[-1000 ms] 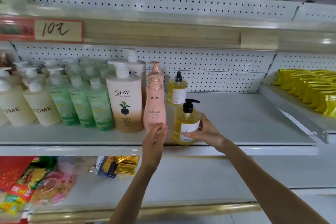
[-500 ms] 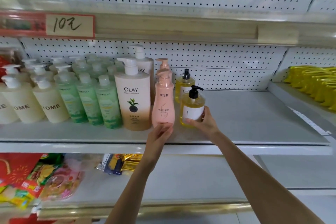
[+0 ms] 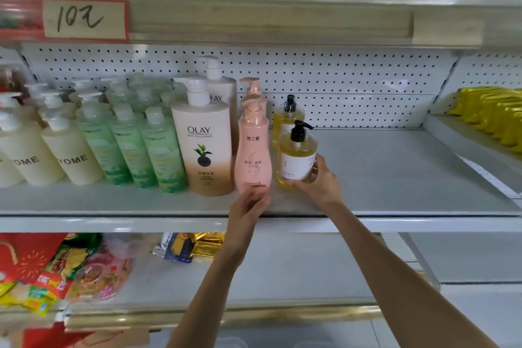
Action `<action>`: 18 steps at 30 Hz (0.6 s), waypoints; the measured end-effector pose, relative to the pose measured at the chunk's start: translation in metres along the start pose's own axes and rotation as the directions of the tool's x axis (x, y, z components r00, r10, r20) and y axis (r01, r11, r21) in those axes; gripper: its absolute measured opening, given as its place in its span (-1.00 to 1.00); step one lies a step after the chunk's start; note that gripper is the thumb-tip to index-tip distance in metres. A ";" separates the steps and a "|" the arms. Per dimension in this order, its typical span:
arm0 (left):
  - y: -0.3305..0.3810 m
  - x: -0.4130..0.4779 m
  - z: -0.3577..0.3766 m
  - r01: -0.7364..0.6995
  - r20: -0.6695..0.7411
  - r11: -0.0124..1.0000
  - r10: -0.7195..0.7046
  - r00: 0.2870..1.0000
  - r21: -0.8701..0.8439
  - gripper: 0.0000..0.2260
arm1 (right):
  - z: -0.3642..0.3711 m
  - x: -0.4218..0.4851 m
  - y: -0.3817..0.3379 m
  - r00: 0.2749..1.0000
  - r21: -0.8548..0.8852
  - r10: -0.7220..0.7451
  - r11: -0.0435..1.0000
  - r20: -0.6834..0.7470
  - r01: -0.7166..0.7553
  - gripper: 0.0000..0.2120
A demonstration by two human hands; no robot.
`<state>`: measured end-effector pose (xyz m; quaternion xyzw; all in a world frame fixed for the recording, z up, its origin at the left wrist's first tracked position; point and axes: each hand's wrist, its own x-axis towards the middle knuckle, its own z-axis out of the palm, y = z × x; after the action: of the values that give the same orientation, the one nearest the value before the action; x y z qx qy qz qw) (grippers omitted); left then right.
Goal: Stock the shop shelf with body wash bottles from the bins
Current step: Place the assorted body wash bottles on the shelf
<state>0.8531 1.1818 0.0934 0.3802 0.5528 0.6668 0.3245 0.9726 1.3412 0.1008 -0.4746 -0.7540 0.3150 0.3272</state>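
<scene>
Yellow bottle (image 3: 296, 158) upright, grasped low by right hand (image 3: 316, 186) | pink bottle (image 3: 253, 155) just left of that hand | left hand (image 3: 248, 206) at pink base — grip unclear

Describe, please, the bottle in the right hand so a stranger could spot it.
On the middle shelf, look just right of the pink bottle. The clear yellow bottle in the right hand has a black pump and white label; it is the front one, its twin stands behind.
</scene>
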 end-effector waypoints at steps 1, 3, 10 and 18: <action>0.000 0.000 0.000 -0.003 -0.004 1.000 0.003 1.000 0.000 -0.91 | 0.000 0.001 0.001 1.000 -0.003 0.005 1.000 0.015 -0.005 -0.13; 0.000 -0.001 0.001 -0.010 -0.006 1.000 0.010 1.000 0.001 -0.91 | 0.000 0.003 0.001 0.999 -0.001 0.013 1.000 0.048 -0.013 -0.13; 0.000 -0.002 0.002 -0.018 -0.011 1.000 0.018 1.000 0.006 -0.90 | -0.002 0.007 0.002 0.994 0.052 0.012 0.999 0.108 -0.017 -0.14; 0.000 -0.001 0.003 -0.014 -0.015 1.000 0.014 1.000 -0.005 -0.91 | 0.000 0.007 0.000 0.996 0.057 0.076 0.995 0.038 -0.078 -0.17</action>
<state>0.8560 1.1819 0.0939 0.3780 0.5510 0.6733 0.3165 0.9698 1.3478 0.1022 -0.4880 -0.7312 0.3577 0.3150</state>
